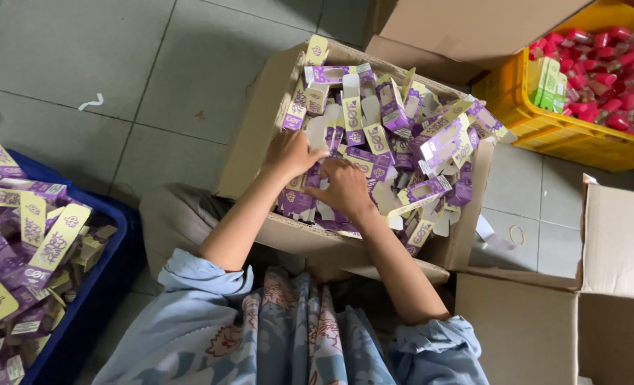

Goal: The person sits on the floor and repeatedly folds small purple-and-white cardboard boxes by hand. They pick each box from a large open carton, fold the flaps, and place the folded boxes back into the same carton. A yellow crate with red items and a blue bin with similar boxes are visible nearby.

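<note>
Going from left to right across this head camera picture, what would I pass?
Blue bin of purple and yellow cartons → left hand → right hand, both in the cardboard box of flat cartons → yellow crate of red items.

Carton (253,135) sat mid-floor w/ flat-folded small boxes (402,135) piled in it; both hands in the pile. Bin (110,271) of same boxes to left; crate (545,128) of small bottles (609,78) behind-right; another carton (545,328) at right.
</note>
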